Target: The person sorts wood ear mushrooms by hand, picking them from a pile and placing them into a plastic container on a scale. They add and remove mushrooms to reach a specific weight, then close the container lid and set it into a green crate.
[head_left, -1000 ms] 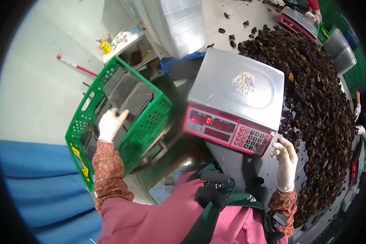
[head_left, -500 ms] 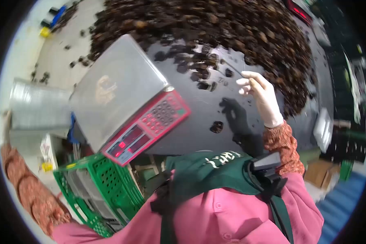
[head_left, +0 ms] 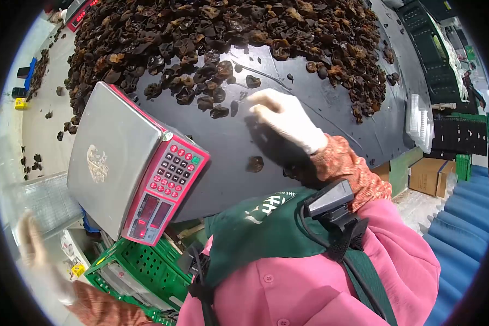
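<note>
My right hand [head_left: 282, 117], in a white glove, is over the dark grey tabletop [head_left: 217, 146] with its fingers loosely bent. No object shows in it. Just beyond its fingertips are dark brown, cup-shaped pieces like wood ear mushrooms [head_left: 219, 112]. A thin dark line runs along the tabletop there. At the lower left, my gloved left hand [head_left: 35, 250] is slightly blurred, its fingers stretched out and holding nothing visible. Clear plastic trays [head_left: 49, 198] lie just above it. Between my hands stands a red scale [head_left: 163, 187] with a bare metal pan [head_left: 111, 146].
A large heap of the same brown pieces [head_left: 228, 27] covers the far tabletop. Below the scale is a green crate [head_left: 152, 266]. More clear trays [head_left: 418, 122] are at the right edge, with a cardboard box [head_left: 430, 175] beyond. Another scale [head_left: 79, 15] stands far left.
My view has turned, so the scale appears lower and farther left. My left hand has come away from the clear trays toward me. My right hand's fingers have bent, and it appears farther left.
</note>
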The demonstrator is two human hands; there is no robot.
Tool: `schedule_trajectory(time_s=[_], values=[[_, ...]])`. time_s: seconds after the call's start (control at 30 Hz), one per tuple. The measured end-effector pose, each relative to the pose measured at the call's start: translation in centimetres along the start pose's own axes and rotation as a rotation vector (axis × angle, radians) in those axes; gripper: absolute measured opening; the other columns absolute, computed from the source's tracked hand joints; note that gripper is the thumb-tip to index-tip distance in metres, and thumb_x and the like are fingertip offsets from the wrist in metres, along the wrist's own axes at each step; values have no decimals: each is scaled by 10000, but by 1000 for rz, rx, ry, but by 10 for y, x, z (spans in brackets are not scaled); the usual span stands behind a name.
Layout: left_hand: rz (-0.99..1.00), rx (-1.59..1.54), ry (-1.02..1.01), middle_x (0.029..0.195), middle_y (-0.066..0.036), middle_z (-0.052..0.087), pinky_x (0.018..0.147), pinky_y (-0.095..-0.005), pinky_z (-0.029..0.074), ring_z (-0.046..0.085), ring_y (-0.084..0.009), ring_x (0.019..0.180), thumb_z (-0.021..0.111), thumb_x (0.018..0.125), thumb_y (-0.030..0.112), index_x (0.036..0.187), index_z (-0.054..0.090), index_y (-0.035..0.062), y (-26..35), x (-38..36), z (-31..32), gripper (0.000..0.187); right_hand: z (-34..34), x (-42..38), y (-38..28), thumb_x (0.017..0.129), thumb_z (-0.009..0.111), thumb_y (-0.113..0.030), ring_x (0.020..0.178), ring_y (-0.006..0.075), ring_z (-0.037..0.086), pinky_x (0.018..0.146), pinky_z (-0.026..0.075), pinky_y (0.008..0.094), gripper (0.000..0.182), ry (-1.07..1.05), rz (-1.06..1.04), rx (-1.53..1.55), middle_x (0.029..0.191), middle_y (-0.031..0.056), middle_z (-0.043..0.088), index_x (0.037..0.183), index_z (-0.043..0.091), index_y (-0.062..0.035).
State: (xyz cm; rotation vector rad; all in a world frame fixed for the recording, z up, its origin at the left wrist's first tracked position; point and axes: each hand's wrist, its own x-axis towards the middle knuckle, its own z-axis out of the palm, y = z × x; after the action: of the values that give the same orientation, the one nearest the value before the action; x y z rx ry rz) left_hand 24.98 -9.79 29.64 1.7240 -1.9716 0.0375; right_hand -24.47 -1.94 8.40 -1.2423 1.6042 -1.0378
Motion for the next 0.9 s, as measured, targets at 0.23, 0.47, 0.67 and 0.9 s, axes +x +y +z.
schedule_trajectory(time_s=[0.23, 0.47, 0.67, 0.9], values=[[258, -11, -336, 998, -105, 663, 853, -341, 499, 634, -266, 881, 741, 844, 17, 1153, 674, 21, 52, -73, 105, 316, 55, 51, 13, 822, 720, -238, 878, 316, 636, 715, 520, 445, 289, 83, -515, -807, 975, 132, 584, 1025, 617, -59], [-110, -1029, -608, 1018, -153, 696, 780, -295, 543, 668, -186, 847, 671, 891, 52, 1131, 667, -84, 117, -79, 107, 276, 60, 81, 25, 800, 665, -138, 747, 359, 651, 657, 520, 467, 143, 108, -539, -775, 872, 162, 611, 917, 624, -67], [-733, -1783, -1234, 1305, -240, 608, 918, -459, 559, 662, -322, 1090, 398, 1083, 419, 1389, 487, -45, 174, -117, 236, 563, 25, 25, -29, 841, 643, -152, 796, 314, 676, 716, 550, 409, 182, -3, -386, -281, 916, 121, 661, 1010, 672, -91], [-1388, -2166, -1197, 1141, -136, 666, 745, -375, 551, 656, -262, 951, 427, 1083, 377, 1239, 574, 41, 194, -147, 286, 399, 12, 15, -23, 855, 695, -168, 813, 294, 699, 722, 558, 378, 238, -259, -433, -290, 956, 104, 689, 1080, 690, -91]])
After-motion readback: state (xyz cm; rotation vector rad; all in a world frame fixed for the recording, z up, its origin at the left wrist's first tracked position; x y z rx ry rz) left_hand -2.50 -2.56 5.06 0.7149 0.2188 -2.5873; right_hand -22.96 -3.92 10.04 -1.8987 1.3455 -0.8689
